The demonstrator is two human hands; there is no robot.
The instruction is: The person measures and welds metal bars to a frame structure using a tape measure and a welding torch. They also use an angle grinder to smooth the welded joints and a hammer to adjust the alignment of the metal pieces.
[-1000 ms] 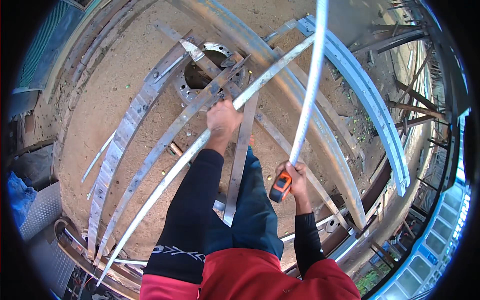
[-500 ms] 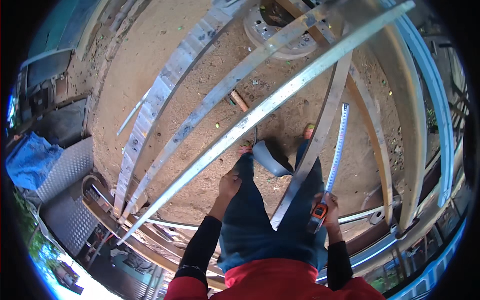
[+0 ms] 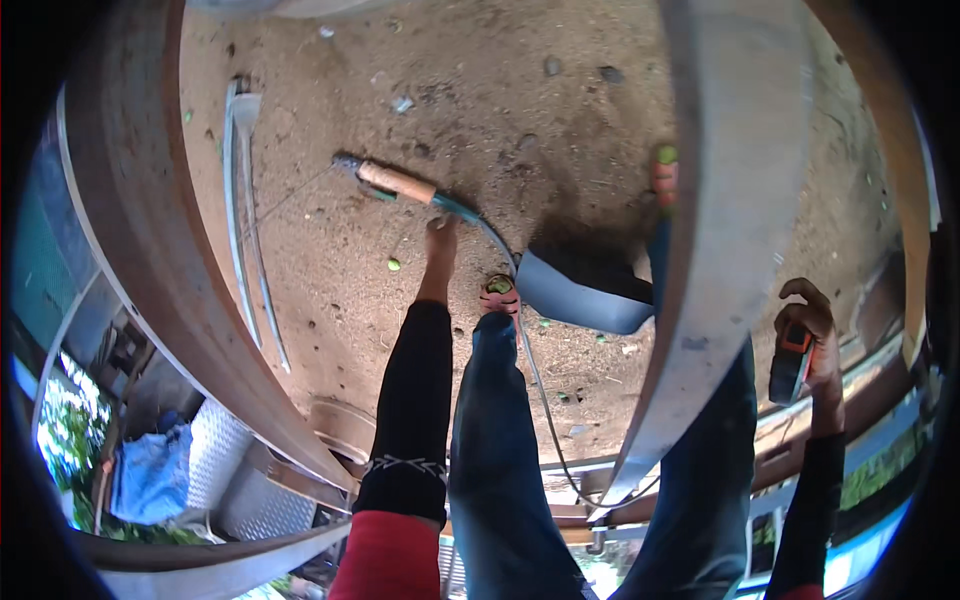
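A tan, cylindrical-handled electrode holder (image 3: pixel 396 183), dark-tipped with a thin rod pointing left, lies on brown earthen ground (image 3: pixel 330 270). Left hand (image 3: pixel 440 240): fingers partly curled beside its blue-green cable (image 3: pixel 462 209); grip cannot be told. Centre: dark grey, curved shield (image 3: pixel 585 297). Right: boxy orange-and-black tape measure (image 3: pixel 790 360), clasped by the right hand (image 3: pixel 822 345), forefinger arched.

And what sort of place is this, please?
Most likely an outdoor welding yard: a welding electrode holder lies on bare soil near the left hand, long steel bars stretch across the view, and the right hand holds a tape measure.
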